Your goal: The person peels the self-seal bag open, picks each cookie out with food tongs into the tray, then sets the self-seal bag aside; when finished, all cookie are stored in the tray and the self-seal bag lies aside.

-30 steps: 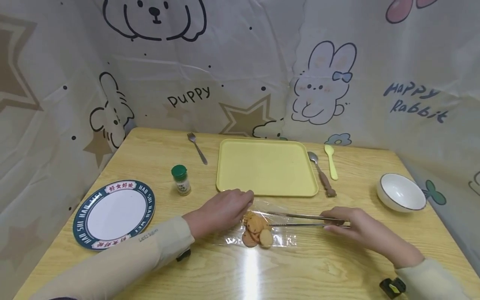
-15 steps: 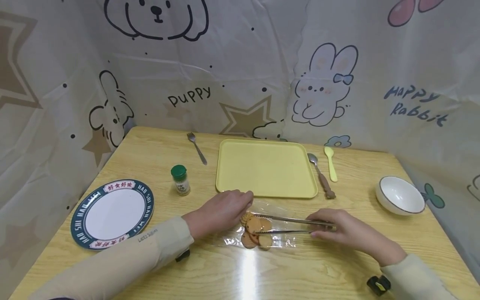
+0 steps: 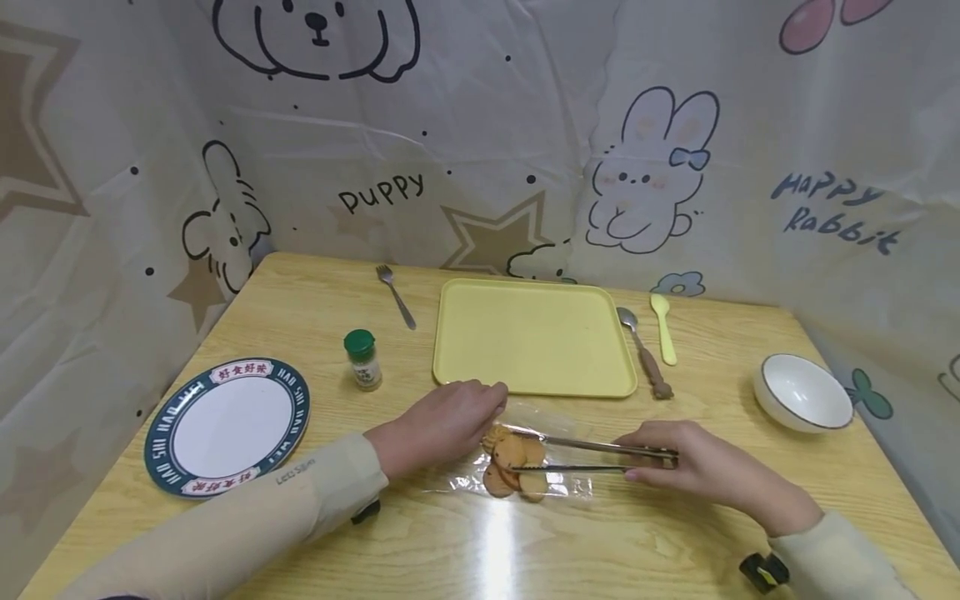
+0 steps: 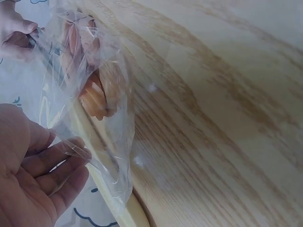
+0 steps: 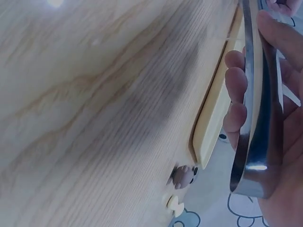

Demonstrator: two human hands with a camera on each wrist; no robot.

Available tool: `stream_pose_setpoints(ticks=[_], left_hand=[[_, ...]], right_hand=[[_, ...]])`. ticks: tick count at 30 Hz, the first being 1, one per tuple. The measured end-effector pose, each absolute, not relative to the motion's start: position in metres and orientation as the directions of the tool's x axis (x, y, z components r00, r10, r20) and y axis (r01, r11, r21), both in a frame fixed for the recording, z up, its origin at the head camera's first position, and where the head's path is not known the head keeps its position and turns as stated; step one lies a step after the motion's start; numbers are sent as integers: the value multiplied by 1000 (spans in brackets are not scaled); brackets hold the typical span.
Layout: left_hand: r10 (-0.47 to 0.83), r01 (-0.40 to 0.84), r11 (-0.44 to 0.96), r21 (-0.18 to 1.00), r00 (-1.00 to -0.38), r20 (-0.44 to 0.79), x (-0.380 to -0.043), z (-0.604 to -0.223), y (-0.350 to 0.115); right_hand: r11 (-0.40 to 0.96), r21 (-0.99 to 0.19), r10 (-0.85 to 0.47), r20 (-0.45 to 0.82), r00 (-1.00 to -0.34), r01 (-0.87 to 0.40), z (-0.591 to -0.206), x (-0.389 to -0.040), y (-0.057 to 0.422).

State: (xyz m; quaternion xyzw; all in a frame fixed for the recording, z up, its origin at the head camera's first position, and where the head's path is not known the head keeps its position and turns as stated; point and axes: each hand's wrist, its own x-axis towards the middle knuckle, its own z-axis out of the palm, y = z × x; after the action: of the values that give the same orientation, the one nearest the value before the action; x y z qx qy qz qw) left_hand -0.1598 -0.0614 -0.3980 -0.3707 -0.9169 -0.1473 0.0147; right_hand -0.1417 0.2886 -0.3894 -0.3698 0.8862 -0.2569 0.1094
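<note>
1. Centrally, mostly round golden-brown biscuits (image 3: pixel 510 453) lie in a clear plastic bag (image 3: pixel 577 487) on the wood-grain worktop (image 3: pixel 637 542), just right of the left hand (image 3: pixel 442 421) and left of the right hand (image 3: pixel 693 460).
2. The left hand pinches the bag's edge; the right hand holds shiny metal tongs (image 3: pixel 585 445), narrowly parted, their tips at the biscuits.
3. One bag, one pair of tongs, at least five overlapping biscuits.
</note>
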Motion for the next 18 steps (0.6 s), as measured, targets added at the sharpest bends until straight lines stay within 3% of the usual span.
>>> stream_pose_setpoints(ticks=[18], left_hand=[[671, 677, 686, 267, -730, 129, -160, -399, -62]], right_hand=[[577, -549, -682, 83, -726, -605, -387, -134, 300]])
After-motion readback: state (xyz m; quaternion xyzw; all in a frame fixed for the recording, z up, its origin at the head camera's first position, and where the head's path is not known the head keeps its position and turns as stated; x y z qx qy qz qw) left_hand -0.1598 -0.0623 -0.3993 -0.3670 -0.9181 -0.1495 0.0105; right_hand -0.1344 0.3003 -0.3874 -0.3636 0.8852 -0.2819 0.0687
